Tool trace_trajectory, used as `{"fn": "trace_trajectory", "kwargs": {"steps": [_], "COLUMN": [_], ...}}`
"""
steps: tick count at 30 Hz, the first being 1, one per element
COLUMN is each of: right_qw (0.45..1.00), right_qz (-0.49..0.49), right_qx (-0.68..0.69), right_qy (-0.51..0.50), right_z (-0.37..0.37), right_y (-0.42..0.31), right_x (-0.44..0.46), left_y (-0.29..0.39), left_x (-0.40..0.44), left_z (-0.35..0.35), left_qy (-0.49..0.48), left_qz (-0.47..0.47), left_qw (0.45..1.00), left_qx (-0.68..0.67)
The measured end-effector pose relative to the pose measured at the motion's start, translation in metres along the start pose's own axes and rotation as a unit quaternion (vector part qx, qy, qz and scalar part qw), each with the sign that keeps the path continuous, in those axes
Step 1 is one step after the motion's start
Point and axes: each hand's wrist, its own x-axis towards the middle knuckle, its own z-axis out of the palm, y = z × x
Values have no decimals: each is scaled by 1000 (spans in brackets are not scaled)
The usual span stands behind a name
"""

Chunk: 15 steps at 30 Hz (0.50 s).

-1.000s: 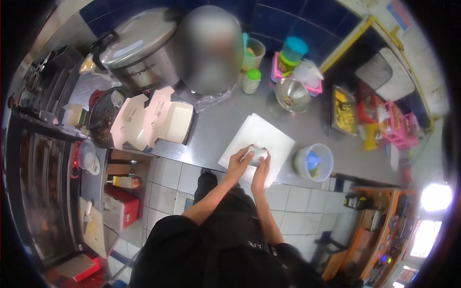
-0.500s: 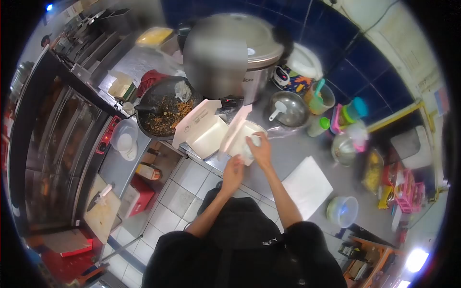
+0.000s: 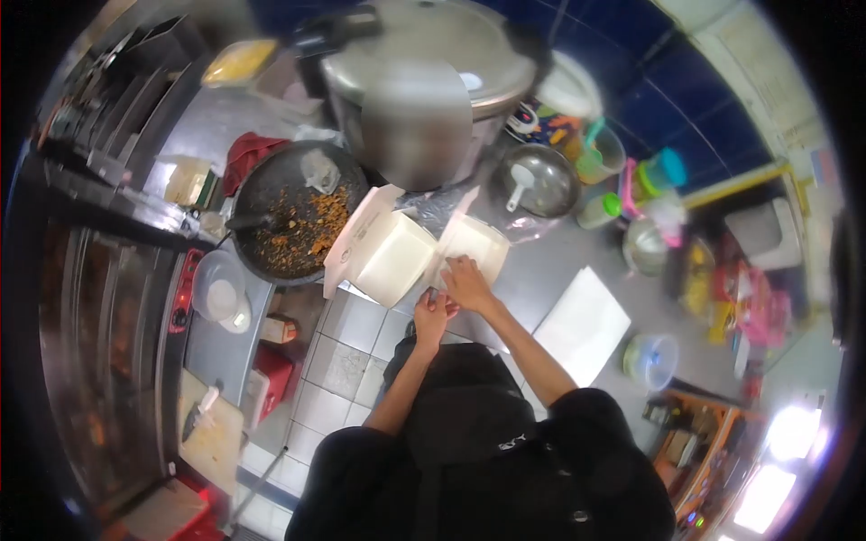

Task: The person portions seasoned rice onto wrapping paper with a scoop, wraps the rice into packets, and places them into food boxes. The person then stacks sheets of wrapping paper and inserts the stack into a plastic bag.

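Observation:
Two open takeaway boxes with pale pink lids stand side by side at the counter's front edge: the left box looks empty inside, and the right box is partly covered by a hand. My right hand reaches over the near side of the right box, fingers bent and a little apart; nothing shows in it. Just below the boxes is my left hand, its fingers curled together near my right wrist. Whatever it holds, if anything, is too small to make out. White paper sheets lie to the right.
Left of the boxes is a dark pan with brown crumbly food. Behind stands a large steel cooker. A metal bowl with a white scoop, a green-lidded jar and a clear tub are on the right.
The view has turned left. Both hands have moved from the paper sheets to the boxes. The white wrapped item that they held earlier no longer shows in my right hand.

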Motion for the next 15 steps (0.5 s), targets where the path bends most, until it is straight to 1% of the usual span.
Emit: {"fn": "trace_trajectory", "kwargs": {"steps": [1, 3, 4, 5, 6, 7, 9, 10, 12, 13, 14, 15], "right_qw": [1000, 980, 979, 963, 937, 931, 889, 871, 850, 832, 811, 775], "right_qz": [19, -77, -61, -24, 13, 34, 159, 185, 244, 267, 288, 320], "right_qx": [8, 40, 42, 103, 163, 160, 234, 226, 165, 144, 136, 160], "right_qy": [8, 178, 190, 248, 308, 328, 361, 395, 437, 465, 491, 521], "right_z": [-5, -24, -48, -85, -113, -130, -154, -159, -159, -154, -151, -147], "right_y": [3, 12, 9, 2, 6, 23, 59, 77, 113, 125, 135, 145], "right_x": [-2, -5, -19, -41, -63, -88, -150, -182, -253, -289, -324, -356], "left_y": [-2, 2, 3, 0, -3, -3, 4, 2, -8, -9, -9, -11], "left_x": [-3, -15, -21, -27, -36, -47, -68, -74, -82, -89, -99, -109], "left_z": [-2, -7, -11, -17, -24, -28, -23, -17, 12, 43, 78, 113], "left_qy": [-5, -16, -13, -24, -49, -79, -138, -178, -237, -278, -306, -327], "left_qz": [5, -28, -51, -56, -62, -66, -97, -104, -59, -64, -15, 39], "left_qw": [1000, 999, 998, 998, 995, 987, 962, 949, 924, 908, 887, 867], "left_qx": [-14, -11, -20, 9, 65, 122, 216, 237, 293, 308, 345, 375]}}
